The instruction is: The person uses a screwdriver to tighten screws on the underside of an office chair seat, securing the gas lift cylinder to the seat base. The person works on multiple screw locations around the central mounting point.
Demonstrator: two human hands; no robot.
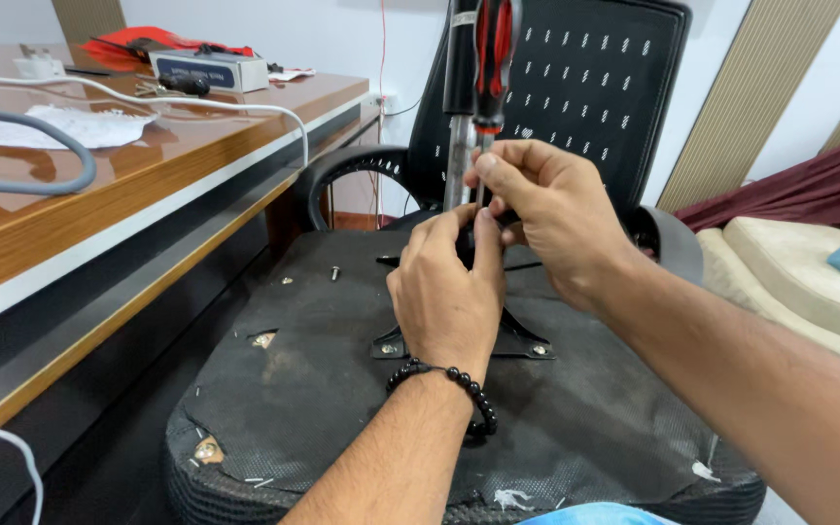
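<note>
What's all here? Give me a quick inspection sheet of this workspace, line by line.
Surface: upturned chair seat, black fabric underside, torn at the edges.
Job's things: red-and-black screwdriver standing upright beside the gas cylinder; black metal bracket on the seat; loose screw on the fabric.
Clutter: box, white cloth and red item on the desk.
Hands: left hand, with a bead bracelet, at the bracket; right hand pinches the screwdriver shaft.
Cables: white cable and grey hose across the desk.
Surroundings: chair backrest, cream cushion, white wall.
</note>
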